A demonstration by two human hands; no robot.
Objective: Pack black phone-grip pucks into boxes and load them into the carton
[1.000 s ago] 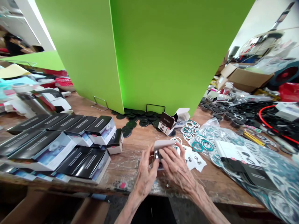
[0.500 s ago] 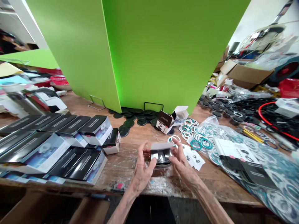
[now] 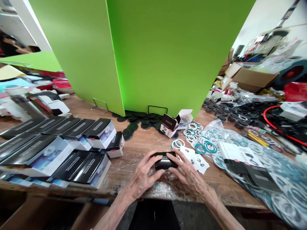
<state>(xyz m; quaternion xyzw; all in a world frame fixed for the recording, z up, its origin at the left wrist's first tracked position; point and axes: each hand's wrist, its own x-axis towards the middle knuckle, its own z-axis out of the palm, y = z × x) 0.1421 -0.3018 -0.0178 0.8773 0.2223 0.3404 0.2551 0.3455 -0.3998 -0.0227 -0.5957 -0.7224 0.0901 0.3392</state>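
A small black cardboard box (image 3: 165, 162) stands at the table's front, its dark printed lid face lying down over the top. My left hand (image 3: 146, 171) wraps its left side, fingers over the top edge and thumb along the front. On the opposite side my right hand (image 3: 184, 167) grips it, with fingertips on the lid. The contents are hidden. Just right of my right hand lie white printed leaflets (image 3: 195, 159) and some white and teal rings (image 3: 177, 144).
Stacked black boxes (image 3: 79, 134) fill the left. Black discs (image 3: 141, 119) lie before the green partition (image 3: 168, 57). An open box (image 3: 169, 125) stands behind my hands. A plastic bag of rings (image 3: 259, 153) covers the right side, with folded cartons (image 3: 254, 174) on it.
The box's raised flap has come down, so its dark top now shows instead of the open inside. Both hands have shifted their fingers from the sides onto the top.
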